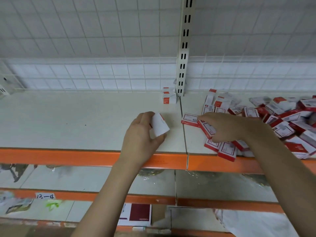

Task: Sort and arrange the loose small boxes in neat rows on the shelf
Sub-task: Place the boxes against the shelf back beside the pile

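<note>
Within left hand [142, 132]: small box [159, 124]

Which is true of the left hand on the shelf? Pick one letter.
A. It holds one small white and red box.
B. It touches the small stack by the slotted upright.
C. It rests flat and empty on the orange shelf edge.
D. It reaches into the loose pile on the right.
A: the left hand has its fingers and thumb curled round a single small box, above the bare shelf.

Single head-worn wide-angle view, looking forward and slightly down, close to the white shelf [77, 120], wire grid back panel [102, 40] ahead (lower shelves along the bottom edge)
</note>
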The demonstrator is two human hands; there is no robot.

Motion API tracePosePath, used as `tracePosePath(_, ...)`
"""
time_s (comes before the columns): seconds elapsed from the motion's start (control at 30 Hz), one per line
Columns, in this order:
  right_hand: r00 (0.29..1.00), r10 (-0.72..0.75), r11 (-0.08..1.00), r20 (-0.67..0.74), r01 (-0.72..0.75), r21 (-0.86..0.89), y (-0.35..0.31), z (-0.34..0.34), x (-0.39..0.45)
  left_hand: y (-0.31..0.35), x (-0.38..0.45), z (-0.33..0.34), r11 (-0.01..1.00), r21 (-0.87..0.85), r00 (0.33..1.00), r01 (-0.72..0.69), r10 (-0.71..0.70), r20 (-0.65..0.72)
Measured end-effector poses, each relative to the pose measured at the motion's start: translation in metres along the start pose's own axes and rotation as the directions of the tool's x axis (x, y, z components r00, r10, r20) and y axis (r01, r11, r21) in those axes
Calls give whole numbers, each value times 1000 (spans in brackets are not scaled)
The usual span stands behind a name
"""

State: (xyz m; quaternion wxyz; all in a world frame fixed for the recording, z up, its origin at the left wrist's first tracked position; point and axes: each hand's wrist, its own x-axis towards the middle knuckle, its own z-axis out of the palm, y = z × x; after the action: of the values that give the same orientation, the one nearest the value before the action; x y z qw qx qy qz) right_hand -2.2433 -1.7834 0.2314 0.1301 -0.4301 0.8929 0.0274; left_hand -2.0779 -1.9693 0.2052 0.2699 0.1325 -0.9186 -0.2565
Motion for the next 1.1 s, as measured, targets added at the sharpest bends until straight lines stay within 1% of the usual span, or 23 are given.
tracePosePath(0.17, 998, 3, 999, -66, 0, 43, -1, -5, -14, 8, -11, 3, 999, -26, 999, 38, -38, 0)
tracePosePath(0.3, 977, 23, 992, -212, 3, 124, -3, -7, -29, 9, -17, 3, 996, -39, 996, 79, -80, -26)
tracePosePath(0.4, 964, 65, 976, -259, -7, 218, -7, -1, -36, 9, -20, 4, 989, -86, 992, 118, -121, -32)
tracePosePath(0.5, 952, 93, 950, -290, 2, 312, -12, 7, -40, 5, -20, 4, 980, -138, 988, 144, -150, -35)
tracePosePath(0.67, 932, 119, 944, -343, 1, 331, -24, 14, -36, -6, -15, -2, 962, -233, 987, 140, -155, -46)
tracePosePath(0.77, 932, 127, 935, -341, 3, 354, -37, 12, -28, -19, -9, -8, 936, -316, 984, 157, -176, -31)
tracePosePath(0.83, 932, 137, 927, -334, -2, 376, -48, 11, -18, -32, -4, -13, 928, -350, 987, 131, -153, -37)
tracePosePath(0.97, 929, 131, 918, -347, 18, 395, -77, 9, 7, -66, 10, -30, 935, -341, 994, 100, -108, -6)
tracePosePath(1.03, 927, 141, 917, -348, 10, 399, -95, 7, 21, -83, 18, -44, 948, -309, 996, 79, -91, -25)
tracePosePath(1.1, 911, 145, 924, -387, 15, 382, -113, 4, 34, -98, 25, -61, 950, -303, 996, 74, -87, -30)
